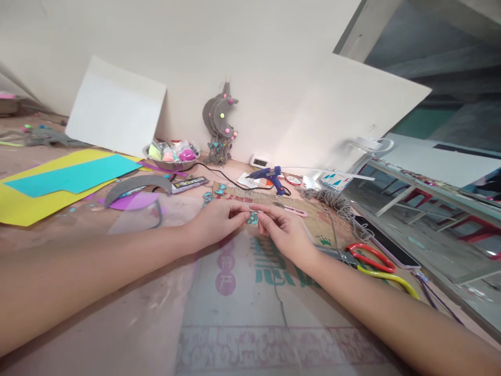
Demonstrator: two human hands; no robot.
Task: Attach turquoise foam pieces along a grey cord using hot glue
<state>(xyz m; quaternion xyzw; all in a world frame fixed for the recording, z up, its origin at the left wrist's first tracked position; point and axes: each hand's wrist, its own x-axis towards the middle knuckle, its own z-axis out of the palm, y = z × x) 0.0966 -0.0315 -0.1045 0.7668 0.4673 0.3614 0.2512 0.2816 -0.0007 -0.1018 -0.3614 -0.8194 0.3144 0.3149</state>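
Observation:
Near the middle of the table, my left hand [217, 222] and my right hand [284, 232] meet over a printed cardboard sheet [242, 303]. Between their fingertips is a small teal piece [252, 218], pinched from both sides; its exact shape is too small to tell. Just beyond the hands lie a pink cutter [295, 211] and a blue glue gun [274, 179]. Scissors [370, 260] with red and yellow handles rest beside my right forearm. Grey yarn [334, 203] is heaped to the right.
Yellow [23, 209] and blue sheets [78, 175], a grey felt crescent [136, 185] and a bowl of bagged clay [172, 164] are at left. A moon ornament [222, 117] hangs behind. A phone [385, 243] lies at the right edge.

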